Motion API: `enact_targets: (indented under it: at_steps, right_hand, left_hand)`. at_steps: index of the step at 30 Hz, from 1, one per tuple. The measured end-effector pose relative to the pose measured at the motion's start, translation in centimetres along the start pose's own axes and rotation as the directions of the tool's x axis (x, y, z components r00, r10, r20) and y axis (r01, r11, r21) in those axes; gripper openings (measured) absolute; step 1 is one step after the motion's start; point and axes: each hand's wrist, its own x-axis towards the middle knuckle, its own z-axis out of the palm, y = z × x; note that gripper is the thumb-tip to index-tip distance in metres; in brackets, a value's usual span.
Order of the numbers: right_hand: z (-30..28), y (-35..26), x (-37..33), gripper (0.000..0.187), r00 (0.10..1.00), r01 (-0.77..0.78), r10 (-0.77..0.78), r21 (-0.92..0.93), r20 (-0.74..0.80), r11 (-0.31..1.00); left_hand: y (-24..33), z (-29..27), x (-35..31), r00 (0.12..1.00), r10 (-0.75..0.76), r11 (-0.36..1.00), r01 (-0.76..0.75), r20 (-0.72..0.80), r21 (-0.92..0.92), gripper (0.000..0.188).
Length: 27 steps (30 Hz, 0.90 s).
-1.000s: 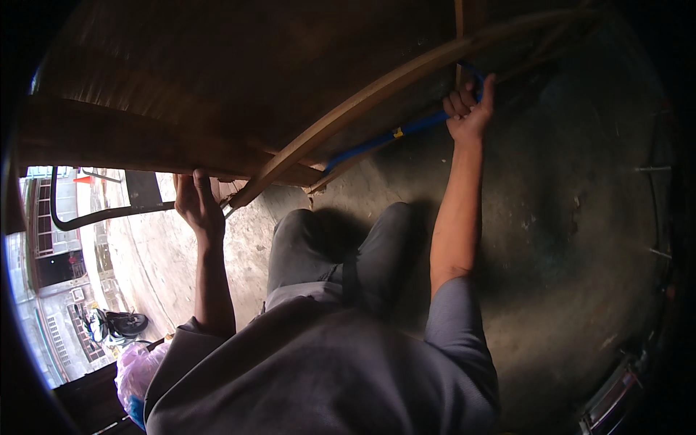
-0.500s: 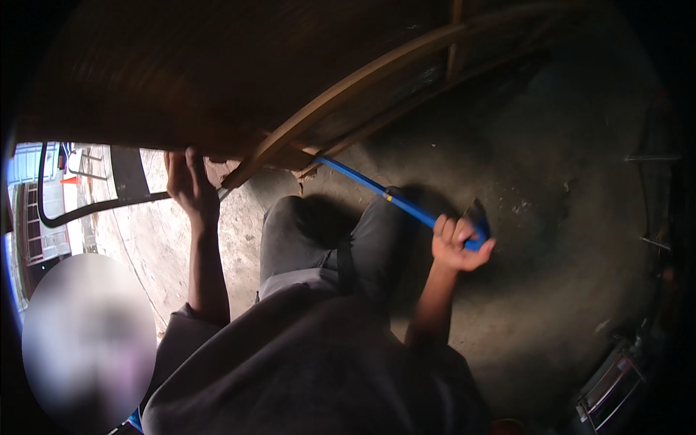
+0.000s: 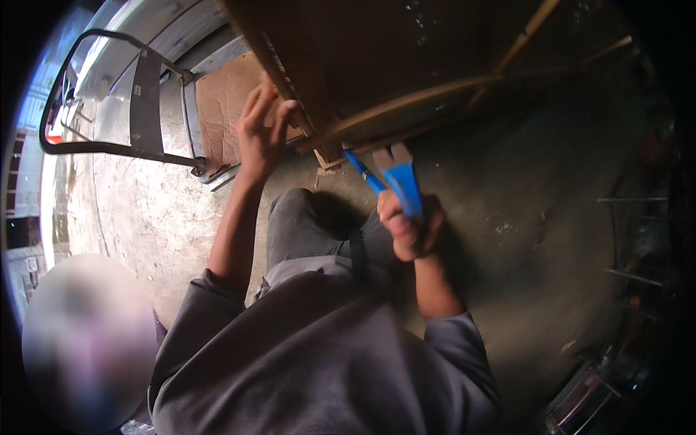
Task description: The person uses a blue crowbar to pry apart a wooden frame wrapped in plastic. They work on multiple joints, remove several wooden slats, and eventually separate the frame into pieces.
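The wooden frame still looks joined at its corner; the right hand grips a blue pry bar nearby, the left hand's fingers spread.

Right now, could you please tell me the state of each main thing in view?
Pry bar: held, forked end exposed
Right grip: closed around the pry bar
Wooden frame: partly shadowed
Left grip: open, contact with frame unclear
Trolley: handle unfolded
Cardboard: lying on the trolley
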Motion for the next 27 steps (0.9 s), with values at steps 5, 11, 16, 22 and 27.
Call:
enact_targets:
  at_steps: [5, 11, 16, 22, 27]
  right_hand:
    - [5.1, 0.4, -0.6, 0.050, 0.953, 0.263, -0.298, -0.326, -0.061, 0.908]
    - [3.6, 1.9, 2.7, 0.043, 0.976, 0.210, -0.216, -0.252, 0.005, 0.945]
    - [4.8, 2.2, 4.6, 0.039, 0.980, 0.197, -0.193, -0.101, 0.050, 0.975]
    - [6.3, 1.5, 7.0, 0.037, 0.983, 0.177, -0.173, -0.068, 0.065, 0.982]
    - [6.5, 1.4, 7.4, 0.038, 0.979, 0.182, -0.203, -0.354, -0.021, 0.917]
  left_hand:
    - [-0.7, 0.1, 0.1, 0.996, 0.065, 0.997, -0.067, -0.069, -0.033, 0.061]
    - [-2.1, 0.3, 0.0, 0.988, 0.133, 0.982, -0.141, -0.073, -0.122, 0.055]
    - [-2.5, -0.7, 0.1, 0.996, 0.022, 0.945, 0.007, 0.084, -0.327, 0.052]
    - [-3.1, -1.4, 0.5, 0.984, 0.011, 0.936, 0.053, 0.177, -0.349, 0.051]
    - [-3.6, -1.0, 0.4, 0.986, 0.020, 0.935, 0.039, 0.163, -0.353, 0.049]
